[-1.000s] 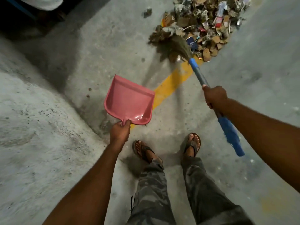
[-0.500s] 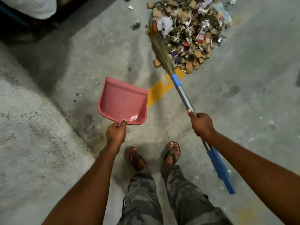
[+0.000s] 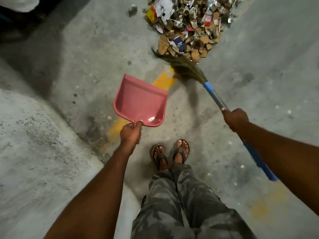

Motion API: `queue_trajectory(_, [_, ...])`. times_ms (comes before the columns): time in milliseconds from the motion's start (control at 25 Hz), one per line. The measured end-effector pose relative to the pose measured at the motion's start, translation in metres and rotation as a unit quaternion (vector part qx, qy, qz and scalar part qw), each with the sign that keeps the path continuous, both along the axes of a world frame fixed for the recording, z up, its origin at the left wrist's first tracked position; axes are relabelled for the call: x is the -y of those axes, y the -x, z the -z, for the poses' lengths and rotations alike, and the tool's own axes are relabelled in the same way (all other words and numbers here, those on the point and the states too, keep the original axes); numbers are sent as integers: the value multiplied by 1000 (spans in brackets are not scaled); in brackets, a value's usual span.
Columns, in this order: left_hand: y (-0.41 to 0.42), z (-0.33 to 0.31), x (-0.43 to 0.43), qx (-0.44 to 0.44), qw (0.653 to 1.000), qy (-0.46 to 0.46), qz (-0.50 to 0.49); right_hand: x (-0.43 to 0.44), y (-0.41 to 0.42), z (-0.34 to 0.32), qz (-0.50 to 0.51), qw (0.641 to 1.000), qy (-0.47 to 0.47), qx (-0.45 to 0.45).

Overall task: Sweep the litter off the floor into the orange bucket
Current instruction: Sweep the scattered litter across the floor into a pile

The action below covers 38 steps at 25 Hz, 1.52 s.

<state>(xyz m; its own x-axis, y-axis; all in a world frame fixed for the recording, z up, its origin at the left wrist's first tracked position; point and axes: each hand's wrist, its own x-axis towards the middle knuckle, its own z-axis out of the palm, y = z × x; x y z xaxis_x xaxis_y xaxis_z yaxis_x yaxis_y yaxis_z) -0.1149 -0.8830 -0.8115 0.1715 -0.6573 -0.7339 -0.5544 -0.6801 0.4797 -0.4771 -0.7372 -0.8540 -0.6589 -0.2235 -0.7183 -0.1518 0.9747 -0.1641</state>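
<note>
Gripping the broom (image 3: 188, 69), the right hand (image 3: 235, 120) has the litter (image 3: 189, 28) ahead of its fingers, along the shaft (image 3: 214, 96); the left hand (image 3: 130, 135) clasps the dustpan (image 3: 139, 102).

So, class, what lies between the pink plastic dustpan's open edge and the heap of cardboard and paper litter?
Head view: the yellow painted floor stripe and the blue-handled broom's brown bristles; otherwise bare grey concrete.

floor (image 3: 262, 54): grey concrete | yellow line (image 3: 164, 80) – worn | slab (image 3: 34, 152) L – lighter | light: dim
</note>
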Motion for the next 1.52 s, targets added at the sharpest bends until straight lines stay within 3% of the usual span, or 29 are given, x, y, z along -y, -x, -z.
queue_trajectory(160, [33,-2,15,-22,999,24,14,79,44,-18,83,990,114,-19])
queue_trajectory(280, [56,-6,28,-34,999,34,9,102,59,-29,157,973,169,17])
queue_trajectory(400, [79,-3,48,-37,998,45,-5,116,69,-39,158,966,200,31])
queue_trajectory(600, [126,18,82,-32,997,58,-47,107,93,-24,66,981,168,77])
queue_trajectory(760, [161,36,88,14,994,58,-87,105,124,6,-131,982,67,118])
queue_trajectory(880, [179,37,81,30,995,42,-91,110,149,16,-267,957,-14,110])
queue_trajectory(1080, [206,38,78,14,995,7,-100,141,199,27,-339,938,-68,21])
queue_trajectory(1520, [327,19,87,15,983,16,-180,316,350,7,-169,983,70,-16])
